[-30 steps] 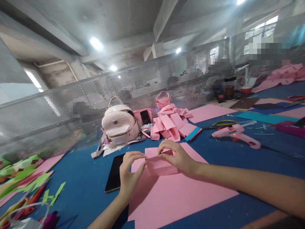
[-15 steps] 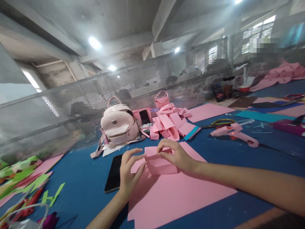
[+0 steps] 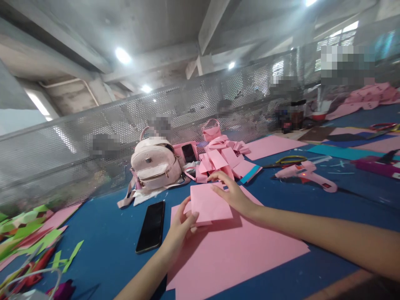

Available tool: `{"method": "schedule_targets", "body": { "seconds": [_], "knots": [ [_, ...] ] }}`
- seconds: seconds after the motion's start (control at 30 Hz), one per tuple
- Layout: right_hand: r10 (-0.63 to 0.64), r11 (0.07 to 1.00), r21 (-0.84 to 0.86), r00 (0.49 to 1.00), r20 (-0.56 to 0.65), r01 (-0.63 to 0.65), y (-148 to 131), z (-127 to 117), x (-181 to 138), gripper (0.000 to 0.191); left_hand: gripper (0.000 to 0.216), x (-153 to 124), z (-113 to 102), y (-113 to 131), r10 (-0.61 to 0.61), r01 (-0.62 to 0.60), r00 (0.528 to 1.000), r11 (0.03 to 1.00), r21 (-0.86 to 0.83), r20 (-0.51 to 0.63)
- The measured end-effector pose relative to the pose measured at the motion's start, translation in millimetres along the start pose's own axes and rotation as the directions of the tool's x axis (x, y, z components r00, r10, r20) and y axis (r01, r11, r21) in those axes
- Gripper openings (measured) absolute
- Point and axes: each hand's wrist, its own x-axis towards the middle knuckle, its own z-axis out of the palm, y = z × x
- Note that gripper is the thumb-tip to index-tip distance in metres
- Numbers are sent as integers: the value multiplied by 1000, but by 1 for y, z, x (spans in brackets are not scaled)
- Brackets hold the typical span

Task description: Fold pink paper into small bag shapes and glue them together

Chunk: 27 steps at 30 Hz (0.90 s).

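A folded pink paper piece [image 3: 210, 204] is held just above a large pink sheet [image 3: 231, 250] on the blue table. My left hand [image 3: 182, 227] pinches its near left corner, thumb on top. My right hand [image 3: 233, 191] rests on its far right edge, fingers stretched flat over the paper. Both forearms reach in from the bottom and right.
A black phone [image 3: 151, 226] lies left of the sheet. Behind stand a pink backpack [image 3: 155, 164], a heap of folded pink paper [image 3: 223, 160], a pink glue gun [image 3: 304, 174] and scissors [image 3: 289, 160]. Green paper scraps [image 3: 31, 233] lie at the left. A perforated metal screen [image 3: 125, 129] closes the table's far side.
The paper piece has gone from standing half-folded to flat. My left hand dropped to its near corner, and my right hand's fingers stretched out over it.
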Motion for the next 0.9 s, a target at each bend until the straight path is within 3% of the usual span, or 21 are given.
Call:
{"method": "schedule_targets", "body": {
  "seconds": [0.1,0.2,0.33,0.4,0.6,0.7,0.8,0.9],
  "knots": [
    [-121,991,-43,990,76,125,-8,-2,-3,22,68,5,-5,2,19,-25,999,992,-125,-44],
    [-241,963,-66,944,223,261,-18,-3,-6,26,70,9,-8,7,31,-41,997,989,-141,-75],
    [-289,936,-96,895,340,338,-24,2,-11,16,78,5,-5,9,29,-27,1000,994,-108,10],
    [-288,933,-112,896,337,342,-23,4,-12,7,81,2,-2,9,19,-13,998,994,-107,54],
    [-286,942,-108,928,239,318,-18,3,-12,16,92,-1,2,10,-5,12,993,998,-65,117],
    [-273,952,-95,946,177,293,-20,2,-10,18,81,3,-2,9,55,-64,996,988,138,70],
    [-245,962,-85,960,138,258,-21,3,-10,12,65,4,-4,11,116,-127,992,919,374,52],
    [-221,970,-77,966,132,232,-23,3,-11,10,49,3,-3,16,193,-194,980,864,465,51]
  ]
}}
